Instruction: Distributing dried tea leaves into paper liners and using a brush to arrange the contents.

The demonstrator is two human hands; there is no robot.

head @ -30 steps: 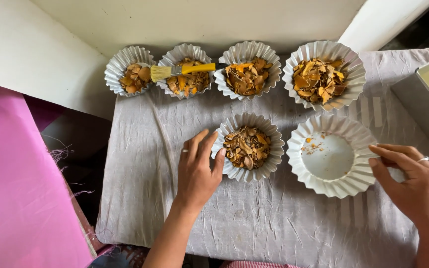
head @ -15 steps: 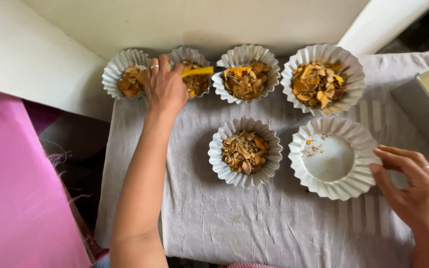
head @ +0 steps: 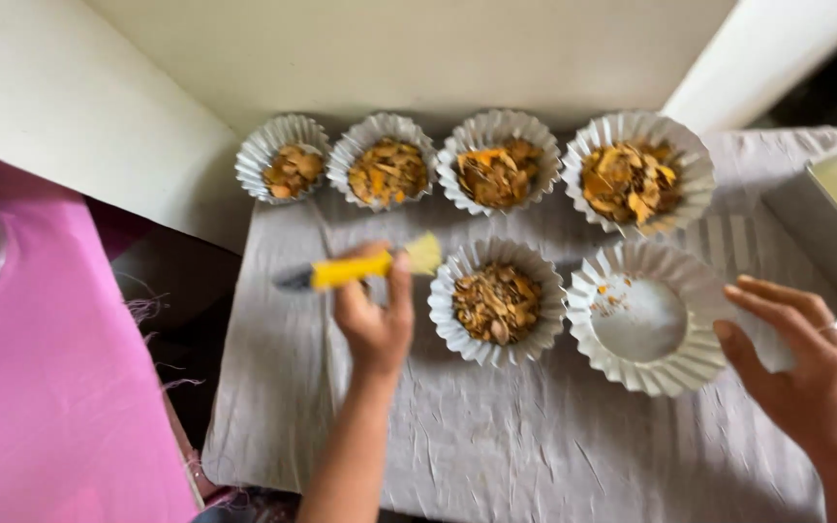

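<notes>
A wrinkled grey cloth (head: 496, 426) covers the work surface, with a pink sheet (head: 41, 387) lying off its left edge. On the cloth, a back row of four fluted paper cups (head: 496, 160) holds dried orange-brown chips. In front of that row stand a filled cup (head: 496, 300) and, just to its right, a larger, nearly empty cup (head: 646, 315) with only a few crumbs inside.

The right hand (head: 811, 373) reaches in from the lower right, palm down, fingers loosely spread and curved, holding nothing; its fingertips lie at the empty cup's right rim, though whether they touch it cannot be told.

The left hand (head: 375, 320) rises from the bottom edge, forearm nearly straight up, fingers closed around a yellow-handled brush (head: 360, 268). The brush lies level just left of the filled cup, bristles pointing toward it.
</notes>
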